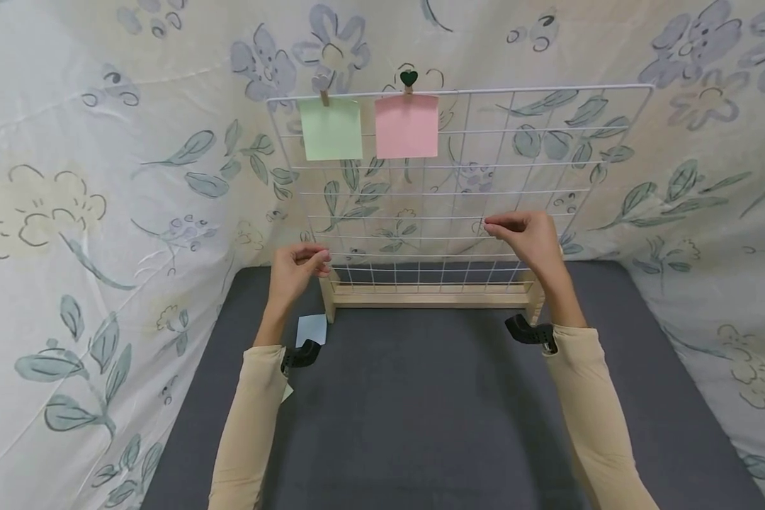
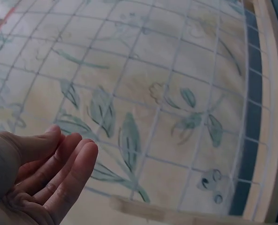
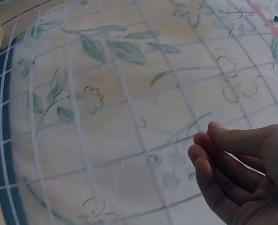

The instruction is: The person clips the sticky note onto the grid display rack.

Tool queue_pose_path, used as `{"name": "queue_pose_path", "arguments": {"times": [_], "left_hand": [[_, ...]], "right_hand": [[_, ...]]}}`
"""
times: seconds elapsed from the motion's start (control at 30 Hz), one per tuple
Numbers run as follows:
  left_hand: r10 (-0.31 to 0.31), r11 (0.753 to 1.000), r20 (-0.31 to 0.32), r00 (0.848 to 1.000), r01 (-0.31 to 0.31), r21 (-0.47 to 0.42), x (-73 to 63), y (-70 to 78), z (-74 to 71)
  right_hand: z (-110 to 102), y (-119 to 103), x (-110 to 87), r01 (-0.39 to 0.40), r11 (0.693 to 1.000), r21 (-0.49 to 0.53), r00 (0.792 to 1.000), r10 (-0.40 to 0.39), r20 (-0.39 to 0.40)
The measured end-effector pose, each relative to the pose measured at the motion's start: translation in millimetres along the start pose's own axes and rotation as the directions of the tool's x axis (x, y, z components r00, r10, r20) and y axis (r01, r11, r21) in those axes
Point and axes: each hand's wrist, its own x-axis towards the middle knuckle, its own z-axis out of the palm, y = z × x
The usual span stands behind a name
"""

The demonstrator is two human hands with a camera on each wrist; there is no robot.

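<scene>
One floral cloth (image 1: 166, 177), blue flowers and green leaves, covers the far side and both flanks. Dark grey tabletop (image 1: 421, 397) in front of it. White wire grid panel (image 1: 446, 193) stands at the table's far side, in a pale wooden base (image 1: 430, 297). Two beige sleeves (image 1: 596, 404) reach in from the near side.

Left hand (image 1: 296, 269): by the grid's lower left end, fingers loosely bent, thumb up to the fingertips; grip slack, nothing seen in it. Right hand (image 1: 529, 237): in front of the grid's lower right part, same loose bend, thumb tip meeting the index finger; nothing seen in it either. Can't tell if either touches the wires.

Pink note (image 1: 406, 127) and green note (image 1: 331, 131) hang on the grid's upper left, side by side, pink on the right. Blue note (image 1: 311, 329) lies on the table, left, near the base's left foot; a pale note corner (image 1: 287, 392) shows nearer, mostly hidden by the left arm. Black wrist mount (image 1: 525, 329) on the right wrist, another on the left.

Smallest: green heart clip (image 1: 409, 78) above pink, brown clip (image 1: 324, 97) above green.
</scene>
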Motion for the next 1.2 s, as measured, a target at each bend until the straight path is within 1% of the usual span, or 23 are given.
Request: {"name": "queue_pose_path", "arguments": {"times": [0.07, 0.13, 0.33, 0.4, 0.5, 0.6, 0.7, 0.8, 0.87, 0.9, 1.03, 1.07, 1.1, 1.17, 1.2], "left_hand": [[-0.001, 1.0, -0.013, 1.0, 0.001, 0.013, 0.9, -11.2, -1.4], [-0.017, 0.999, -0.023, 1.0, 0.018, 0.027, 1.1, -22.2, -2.9], [-0.088, 0.99, -0.054, 0.995, 0.093, 0.106, -4.4, -46.1, -7.5], [-0.108, 0.985, -0.046, 0.993, 0.113, 0.133, -7.1, -54.6, -10.1], [-0.144, 0.977, 0.001, 0.99, 0.142, 0.159, -11.3, -67.9, -14.5], [-0.202, 0.963, 0.055, 0.978, 0.188, 0.196, -15.3, -84.2, -19.5], [-0.279, 0.934, 0.08, 0.957, 0.251, 0.254, -18.4, -101.4, -22.9], [-0.335, 0.913, 0.103, 0.937, 0.295, 0.282, -20.5, -116.5, -23.1], [-0.356, 0.906, 0.117, 0.927, 0.312, 0.284, -21.6, -124.6, -22.2], [-0.358, 0.907, 0.127, 0.925, 0.312, 0.283, -22.3, -128.5, -21.7], [-0.382, 0.899, 0.121, 0.916, 0.338, 0.28, -24.8, -143.7, -20.4], [-0.386, 0.898, 0.12, 0.915, 0.342, 0.277, -25.6, -147.4, -20.4], [-0.392, 0.895, 0.116, 0.912, 0.349, 0.279, -26.3, -150.7, -20.3], [-0.406, 0.89, 0.109, 0.907, 0.366, 0.272, -27.6, -156.8, -20.1], [-0.415, 0.887, 0.105, 0.904, 0.376, 0.268, -28.3, -159.0, -19.8]], "right_hand": [[-1, 7, -3.6, -0.004, 1.0, -0.001, 1.0, 0.004, 0.003], [-3, 15, -6.8, -0.02, 1.0, 0.001, 1.0, 0.02, 0.006], [-8, 39, -19.0, -0.07, 0.998, -0.009, 0.997, 0.07, 0.013], [-9, 49, -24.2, -0.078, 0.997, -0.023, 0.997, 0.078, 0.008], [-10, 64, -32.5, -0.09, 0.995, -0.042, 0.996, 0.09, -0.004], [-11, 78, -41.0, -0.102, 0.993, -0.064, 0.995, 0.102, -0.007], [-12, 90, -49.6, -0.117, 0.991, -0.067, 0.993, 0.117, 0.005], [-12, 102, -58.4, -0.134, 0.989, -0.059, 0.991, 0.135, 0.015], [-12, 110, -64.7, -0.156, 0.985, -0.071, 0.987, 0.158, 0.018], [-12, 115, -67.8, -0.168, 0.982, -0.08, 0.985, 0.17, 0.017], [-12, 133, -81.6, -0.23, 0.969, -0.095, 0.973, 0.23, -0.006], [-11, 144, -84.7, -0.248, 0.966, -0.067, 0.969, 0.248, -0.015], [-11, 151, -88.2, -0.262, 0.964, -0.054, 0.965, 0.261, -0.017], [-11, 170, -95.3, -0.314, 0.949, -0.033, 0.949, 0.313, -0.02], [-12, 178, -99.4, -0.332, 0.943, -0.013, 0.943, 0.332, -0.009]]}}
